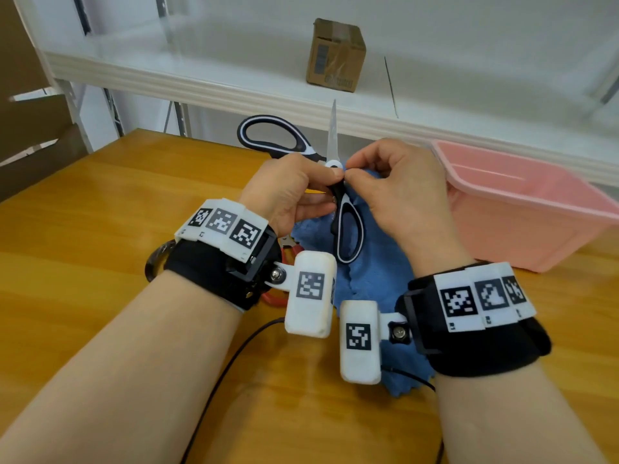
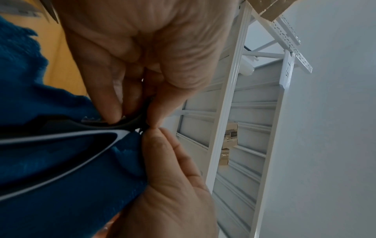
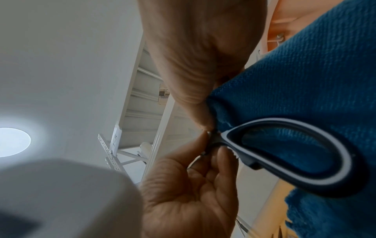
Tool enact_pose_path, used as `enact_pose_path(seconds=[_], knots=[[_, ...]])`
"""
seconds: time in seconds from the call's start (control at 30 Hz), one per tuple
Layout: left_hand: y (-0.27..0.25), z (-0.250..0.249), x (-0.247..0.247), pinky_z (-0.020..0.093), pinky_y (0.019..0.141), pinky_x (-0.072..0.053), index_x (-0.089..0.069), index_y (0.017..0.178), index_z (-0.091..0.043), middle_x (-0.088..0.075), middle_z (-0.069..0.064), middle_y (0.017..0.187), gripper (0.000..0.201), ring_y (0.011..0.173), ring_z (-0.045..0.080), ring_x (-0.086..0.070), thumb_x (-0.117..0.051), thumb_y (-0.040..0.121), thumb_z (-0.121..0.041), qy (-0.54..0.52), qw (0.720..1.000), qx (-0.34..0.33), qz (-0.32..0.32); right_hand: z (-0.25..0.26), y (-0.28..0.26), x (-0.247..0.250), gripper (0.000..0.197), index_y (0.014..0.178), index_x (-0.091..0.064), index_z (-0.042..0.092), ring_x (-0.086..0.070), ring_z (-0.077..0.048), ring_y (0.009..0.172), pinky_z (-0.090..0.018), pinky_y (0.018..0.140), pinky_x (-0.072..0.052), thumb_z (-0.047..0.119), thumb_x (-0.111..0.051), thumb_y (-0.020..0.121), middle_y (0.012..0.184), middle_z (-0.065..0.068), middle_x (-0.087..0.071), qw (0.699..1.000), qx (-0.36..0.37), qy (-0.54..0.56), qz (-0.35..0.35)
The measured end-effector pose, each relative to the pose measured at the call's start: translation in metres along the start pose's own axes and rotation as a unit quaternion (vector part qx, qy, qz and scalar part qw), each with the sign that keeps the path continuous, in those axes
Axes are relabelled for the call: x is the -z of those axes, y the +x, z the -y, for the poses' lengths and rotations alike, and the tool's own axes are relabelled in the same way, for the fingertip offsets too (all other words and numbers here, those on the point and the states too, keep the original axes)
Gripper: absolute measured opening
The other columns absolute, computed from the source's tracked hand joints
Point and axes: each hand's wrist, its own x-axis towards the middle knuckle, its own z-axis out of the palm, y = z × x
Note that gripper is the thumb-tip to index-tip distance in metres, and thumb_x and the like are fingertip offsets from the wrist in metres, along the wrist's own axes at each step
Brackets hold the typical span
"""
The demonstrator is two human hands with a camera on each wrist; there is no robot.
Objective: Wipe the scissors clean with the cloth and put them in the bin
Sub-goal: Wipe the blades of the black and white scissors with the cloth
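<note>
— While the hands are busy, what does the container hold?
— Pink bin (image 1: 522, 209) sits on the wooden table (image 1: 100, 202) to the right of the hands. Visible part of its inside shows nothing in it; near wall hides the rest.

— Location of the scissors?
— Black-and-white scissors (image 1: 348, 226) are held above the table between both hands, spread wide open: one blade points up and away, one handle loop lies off to the left, the other loop hangs toward the person, over the blue cloth (image 1: 368, 283).

— State of the left hand?
— Left hand (image 1: 294, 192) has thumb and fingers curled and pinching the scissors just below the pivot.

— And the right hand?
— Right hand (image 1: 402, 192) has its fingers curled, pinching a fold of the cloth against the pivot; thumb tips of both hands touch. Remainder of the cloth trails down onto the table.

— Surroundings?
— Red-handled tool (image 1: 278, 298) lies under the left wrist, mostly hidden by the wrist band. Cardboard box (image 1: 336, 55) stands on the white shelf (image 1: 201, 78) behind the table. Dark cable (image 1: 231, 363) runs across the table near the forearms
</note>
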Motion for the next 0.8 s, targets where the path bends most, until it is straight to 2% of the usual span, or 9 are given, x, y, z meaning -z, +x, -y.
enact_pose_path(seconds=[0.17,0.27,0.4,0.53,0.63,0.8], knots=[[-0.0009,0.0009,-0.0034,0.024,0.058,-0.056,-0.068,0.105,0.002,-0.070,0.006,0.074,0.025,0.058,0.014,-0.067,-0.073,0.080,-0.004,-0.021,1.000,-0.002,-0.009,0.0001,-0.0001,-0.0013,0.009,0.081,-0.073,0.030,-0.066,-0.007,0.083,-0.036,0.082,-0.057,0.020,-0.070,0.081,0.080,0.013,-0.070,1.000,-0.005,-0.027,0.000],[-0.0016,0.0011,-0.0050,0.024,0.057,-0.055,-0.068,0.103,0.002,-0.072,0.008,0.079,0.023,0.059,0.015,-0.068,-0.072,0.081,-0.003,-0.021,1.000,0.003,-0.008,-0.0028,0.0011,0.0010,0.012,0.078,-0.071,0.030,-0.063,-0.005,0.078,-0.029,0.077,-0.054,0.019,-0.070,0.082,0.074,0.015,-0.066,0.999,-0.017,-0.041,-0.009],[-0.0023,0.0017,-0.0062,0.025,0.059,-0.056,-0.068,0.093,-0.002,-0.073,0.008,0.081,0.010,0.067,0.017,-0.070,-0.069,0.083,-0.002,-0.021,1.000,0.008,-0.010,-0.0061,0.0023,0.0041,0.013,0.077,-0.071,0.028,-0.062,-0.004,0.073,-0.024,0.069,-0.050,0.017,-0.068,0.084,0.071,0.015,-0.064,0.997,-0.034,-0.064,-0.014],[-0.0009,0.0021,-0.0072,0.025,0.061,-0.058,-0.069,0.097,-0.001,-0.073,0.007,0.079,0.014,0.062,0.015,-0.068,-0.070,0.083,-0.003,-0.020,1.000,0.006,-0.014,-0.0013,0.0015,0.0050,0.012,0.078,-0.072,0.028,-0.066,-0.007,0.081,-0.026,0.074,-0.053,0.019,-0.068,0.085,0.076,0.013,-0.068,0.997,-0.038,-0.074,-0.011],[-0.0009,0.0023,-0.0065,0.025,0.063,-0.058,-0.069,0.099,-0.001,-0.073,0.006,0.078,0.017,0.061,0.013,-0.067,-0.070,0.082,-0.003,-0.015,1.000,0.004,-0.016,0.0020,0.0010,0.0018,0.011,0.079,-0.074,0.027,-0.068,-0.008,0.082,-0.033,0.081,-0.057,0.020,-0.069,0.085,0.078,0.011,-0.071,0.998,-0.043,-0.051,0.006],[-0.0026,0.0006,-0.0056,0.023,0.057,-0.057,-0.066,0.091,-0.003,-0.071,0.009,0.079,0.009,0.065,0.016,-0.067,-0.069,0.083,-0.001,-0.016,1.000,0.012,-0.018,-0.0054,0.0027,0.0072,0.014,0.076,-0.074,0.026,-0.067,-0.010,0.073,-0.036,0.078,-0.058,0.020,-0.067,0.086,0.073,0.010,-0.070,0.994,-0.070,-0.083,-0.005]])
